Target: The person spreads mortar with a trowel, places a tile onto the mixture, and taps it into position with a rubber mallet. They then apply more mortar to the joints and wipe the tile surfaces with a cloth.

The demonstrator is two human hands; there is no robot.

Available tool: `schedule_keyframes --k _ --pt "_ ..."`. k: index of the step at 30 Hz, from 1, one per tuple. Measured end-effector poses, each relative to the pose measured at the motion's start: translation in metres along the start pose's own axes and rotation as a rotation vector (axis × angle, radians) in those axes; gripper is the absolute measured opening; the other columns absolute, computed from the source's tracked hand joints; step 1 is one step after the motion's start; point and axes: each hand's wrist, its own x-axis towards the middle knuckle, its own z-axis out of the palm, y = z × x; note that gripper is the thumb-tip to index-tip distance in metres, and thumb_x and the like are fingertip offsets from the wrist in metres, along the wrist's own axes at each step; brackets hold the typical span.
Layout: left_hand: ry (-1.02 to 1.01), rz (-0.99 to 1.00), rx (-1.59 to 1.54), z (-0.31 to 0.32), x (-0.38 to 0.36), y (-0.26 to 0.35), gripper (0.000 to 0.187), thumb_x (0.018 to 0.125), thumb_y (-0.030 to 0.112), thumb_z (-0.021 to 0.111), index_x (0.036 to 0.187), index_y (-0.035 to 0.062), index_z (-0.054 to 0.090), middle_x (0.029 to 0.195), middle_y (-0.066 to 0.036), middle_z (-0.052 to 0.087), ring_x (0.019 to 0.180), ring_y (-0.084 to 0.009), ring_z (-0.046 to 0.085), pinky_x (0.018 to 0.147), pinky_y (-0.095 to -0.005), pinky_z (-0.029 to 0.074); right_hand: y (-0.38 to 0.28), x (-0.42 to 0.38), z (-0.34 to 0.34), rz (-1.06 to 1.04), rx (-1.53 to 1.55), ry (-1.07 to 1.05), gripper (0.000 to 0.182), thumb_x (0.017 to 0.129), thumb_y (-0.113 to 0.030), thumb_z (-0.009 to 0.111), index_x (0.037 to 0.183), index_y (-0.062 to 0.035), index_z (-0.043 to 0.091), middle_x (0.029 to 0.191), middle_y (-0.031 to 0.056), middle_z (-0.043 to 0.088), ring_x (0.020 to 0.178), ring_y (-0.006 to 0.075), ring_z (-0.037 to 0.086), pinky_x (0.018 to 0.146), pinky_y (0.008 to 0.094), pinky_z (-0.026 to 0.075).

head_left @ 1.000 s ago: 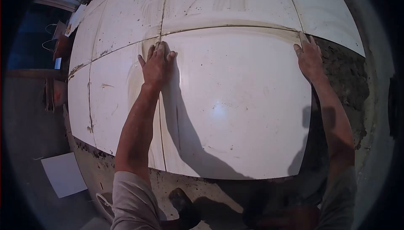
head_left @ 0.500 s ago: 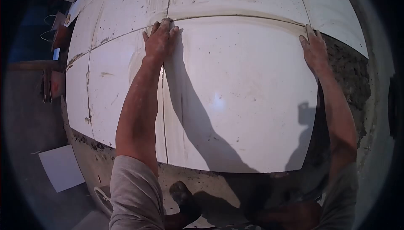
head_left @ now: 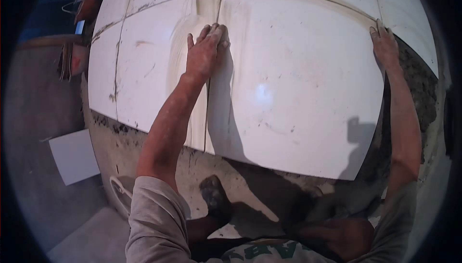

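A large white floor tile (head_left: 298, 85) lies in front of me, smeared with thin dirt and marked by the shadow of my arm. My left hand (head_left: 204, 51) rests with outstretched fingers on the joint between this tile and the neighbouring white tile (head_left: 149, 66) on the left, a little short of the far corner. At the far right corner of the large tile, my right hand (head_left: 386, 46) lies with its fingers extended over the edge. Neither hand holds anything.
Rough dark mortar (head_left: 418, 82) borders the tile on the right. A white square piece (head_left: 74, 157) lies on the floor at left, below a reddish stack (head_left: 73, 61). A round rim (head_left: 120, 193) and my shoe (head_left: 215, 198) are near the tiles' front edge.
My left hand has slid along the joint towards me, away from the far corner. My right hand stays at the right corner. The camera view has shifted and tilted somewhat.
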Motion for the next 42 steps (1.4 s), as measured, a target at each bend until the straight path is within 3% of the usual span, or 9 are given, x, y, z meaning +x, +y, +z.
schedule_keyframes --k 6,12,18,28,30,32,33,39,42 --pt "-0.111 0.086 -0.016 -0.024 -0.116 0.003 0.046 0.091 0.019 0.054 0.135 0.0106 0.044 0.14 -0.011 0.048 0.134 -0.0297 0.037 0.108 -0.0612 0.023 -0.009 -0.032 -0.014 -0.068 -0.009 0.053 0.059 0.097 -0.049 0.039 0.139 -0.0069 0.043 0.134 0.0281 0.047 0.13 0.0436 0.037 0.107 0.0501 0.031" --pt "-0.306 0.034 0.048 -0.044 -0.226 0.019 0.053 0.091 0.022 0.054 0.14 0.0082 0.04 0.144 -0.012 0.042 0.137 -0.0278 0.033 0.111 -0.0575 0.018 -0.027 -0.061 -0.021 0.017 0.023 0.05 0.056 0.097 -0.046 0.042 0.136 -0.0062 0.046 0.133 0.0264 0.049 0.129 0.0416 0.039 0.107 0.0498 0.03" --pt "-0.357 -0.004 0.005 -0.054 -0.294 0.033 0.06 0.088 0.023 0.058 0.141 0.0062 0.037 0.144 -0.013 0.042 0.138 -0.0284 0.033 0.112 -0.0552 0.017 -0.029 -0.083 -0.028 -0.008 0.003 0.043 0.056 0.097 -0.044 0.042 0.137 -0.0044 0.045 0.134 0.0216 0.05 0.13 0.0376 0.04 0.108 0.0497 0.027" --pt "-0.352 -0.04 -0.059 -0.057 -0.307 0.049 0.059 0.088 0.024 0.059 0.139 0.0043 0.037 0.141 -0.021 0.041 0.134 -0.0357 0.035 0.111 -0.0554 0.019 -0.034 -0.126 -0.048 0.025 0.047 -0.007 0.052 0.097 -0.041 0.045 0.136 -0.0065 0.045 0.133 0.0269 0.046 0.131 0.0388 0.036 0.109 0.049 0.026" --pt "-0.277 0.014 -0.029 -0.058 -0.298 0.057 0.054 0.088 0.024 0.059 0.135 0.0042 0.043 0.135 -0.018 0.049 0.131 -0.0323 0.04 0.111 -0.0578 0.018 -0.032 -0.139 -0.049 -0.037 0.019 -0.03 0.052 0.097 -0.041 0.045 0.135 -0.0056 0.046 0.133 0.0262 0.047 0.129 0.0386 0.038 0.11 0.049 0.025" --pt "-0.349 0.041 -0.116 -0.063 -0.285 0.07 0.045 0.087 0.023 0.061 0.127 0.0048 0.051 0.126 -0.013 0.058 0.126 -0.027 0.047 0.111 -0.0603 0.016 -0.043 -0.163 -0.069 -0.04 0.066 -0.027 0.052 0.096 -0.04 0.047 0.134 -0.0045 0.046 0.13 0.0257 0.049 0.128 0.038 0.039 0.11 0.0494 0.024" --pt "-0.238 0.085 -0.123 -0.061 -0.281 0.076 0.038 0.086 0.021 0.062 0.121 0.0062 0.057 0.118 -0.008 0.063 0.122 -0.0231 0.051 0.111 -0.0611 0.015 -0.039 -0.171 -0.064 -0.119 0.033 0.012 0.05 0.096 -0.037 0.05 0.133 -0.0036 0.048 0.127 0.0249 0.052 0.128 0.0373 0.04 0.11 0.0498 0.024" --pt "-0.2 0.183 -0.149 -0.064 -0.237 0.101 0.038 0.086 0.019 0.062 0.121 0.0079 0.056 0.125 -0.011 0.058 0.122 -0.0261 0.051 0.111 -0.0608 0.015 -0.022 -0.235 -0.099 -0.127 0.156 -0.236 0.046 0.094 -0.035 0.053 0.127 -0.003 0.053 0.118 0.0222 0.059 0.122 0.034 0.048 0.11 0.0517 0.024" --pt "-0.172 0.235 -0.201 -0.057 -0.218 0.109 0.043 0.085 0.023 0.062 0.124 0.0058 0.055 0.128 -0.016 0.056 0.125 -0.0305 0.047 0.111 -0.0622 0.014 -0.004 -0.268 -0.112 -0.054 0.239 -0.246 0.046 0.094 -0.036 0.053 0.125 -0.0023 0.054 0.117 0.021 0.06 0.12 0.0333 0.05 0.11 0.0529 0.023"
